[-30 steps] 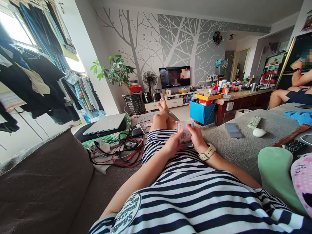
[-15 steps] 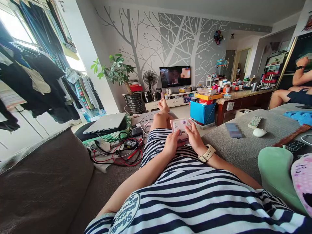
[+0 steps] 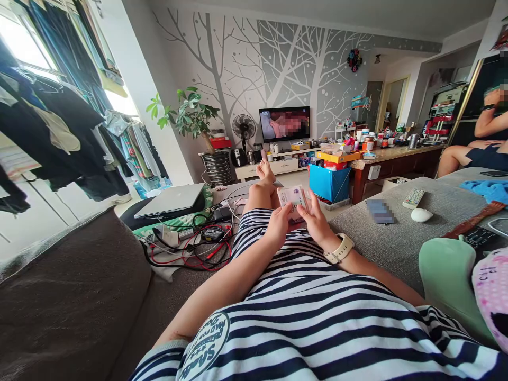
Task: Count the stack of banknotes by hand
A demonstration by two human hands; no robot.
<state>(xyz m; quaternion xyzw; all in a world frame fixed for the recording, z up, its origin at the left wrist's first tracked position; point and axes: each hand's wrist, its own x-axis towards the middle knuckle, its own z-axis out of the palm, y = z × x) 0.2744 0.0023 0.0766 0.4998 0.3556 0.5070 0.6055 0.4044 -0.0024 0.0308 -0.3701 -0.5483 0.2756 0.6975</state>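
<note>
A stack of pinkish banknotes point(image 3: 291, 196) is held upright above my lap, over the striped clothing. My left hand point(image 3: 279, 226) grips the stack from the left, its thumb lying across the front and its other fingers hidden behind. At the right edge is my right hand point(image 3: 318, 222), thumb pressed on the face of the notes and fingers reaching up along their side. A pale watch point(image 3: 339, 248) is on my right wrist. The lower part of the notes is covered by both thumbs.
Left of my legs lie tangled cables point(image 3: 210, 246) and a silver laptop point(image 3: 170, 201). On the sofa to the right are a phone point(image 3: 380, 211), a remote point(image 3: 414, 198), a white mouse point(image 3: 422, 215) and a green cushion point(image 3: 446, 275). Another person point(image 3: 484, 143) sits at far right.
My right thumb has shifted down and left across the notes, and its fingers are straighter. The stack has tilted a little, and more of it is covered. The television picture has changed.
</note>
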